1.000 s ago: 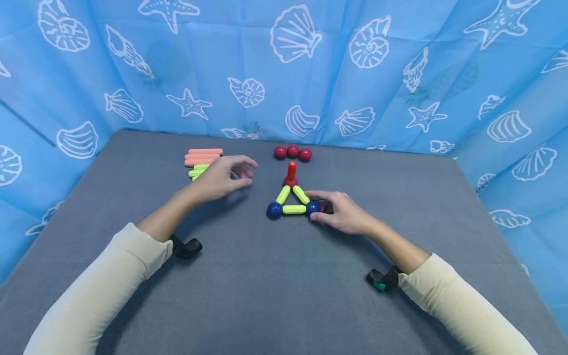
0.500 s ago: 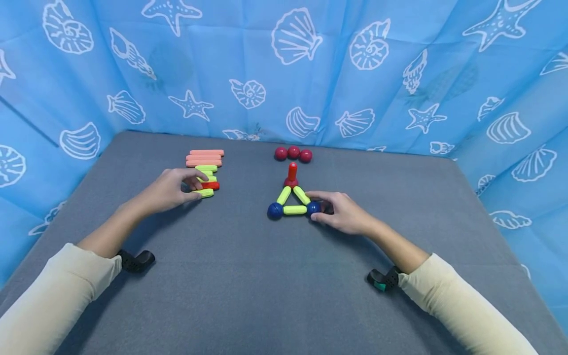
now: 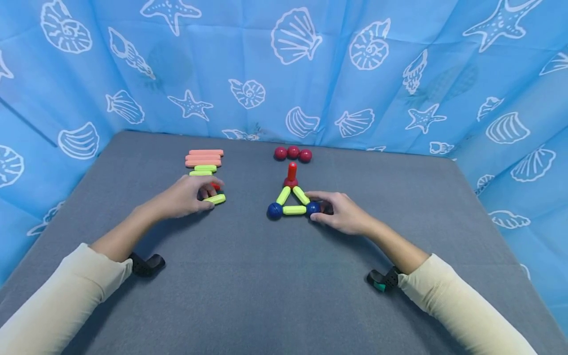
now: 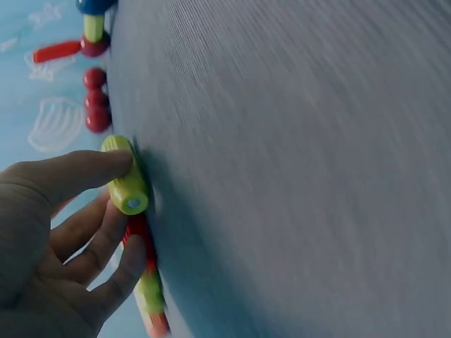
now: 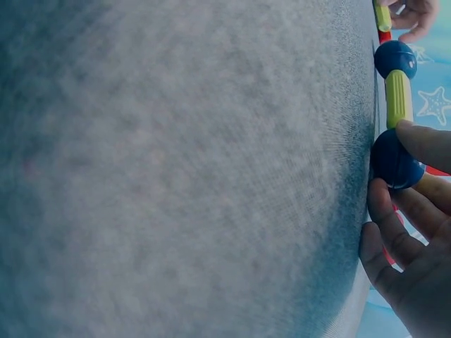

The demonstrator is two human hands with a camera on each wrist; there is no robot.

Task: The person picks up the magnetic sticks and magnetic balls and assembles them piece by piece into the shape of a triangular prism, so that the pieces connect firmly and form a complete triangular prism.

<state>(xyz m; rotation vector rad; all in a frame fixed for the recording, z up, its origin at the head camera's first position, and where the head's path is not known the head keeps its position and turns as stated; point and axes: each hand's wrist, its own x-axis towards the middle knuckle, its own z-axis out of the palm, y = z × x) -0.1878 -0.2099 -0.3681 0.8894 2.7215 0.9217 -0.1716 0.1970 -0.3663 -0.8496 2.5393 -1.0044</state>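
My left hand (image 3: 188, 196) pinches a yellow-green magnetic rod (image 3: 217, 198) between thumb and fingers, at the front of the rod row. In the left wrist view a small metal tip shows on this rod (image 4: 128, 186). A red rod (image 3: 216, 186) lies just behind, partly hidden by the fingers. My right hand (image 3: 343, 214) holds the blue ball (image 3: 312, 209) at the right corner of a flat triangle of yellow-green rods (image 3: 294, 210). Another blue ball (image 3: 274, 211) forms the left corner. At the far corner, a red rod (image 3: 292, 170) stands upright on a red ball (image 3: 290, 183).
Several salmon rods (image 3: 203, 158) lie behind more yellow-green rods (image 3: 205, 168) at the left. Behind the triangle sit 3 dark red balls (image 3: 293, 152) in a row. A blue shell-print curtain (image 3: 266, 59) borders the grey table (image 3: 284, 291).
My left hand went left from beside the triangle to the rod row, then took the front yellow-green rod and shifted it slightly right and nearer. The right hand stays on the blue ball.
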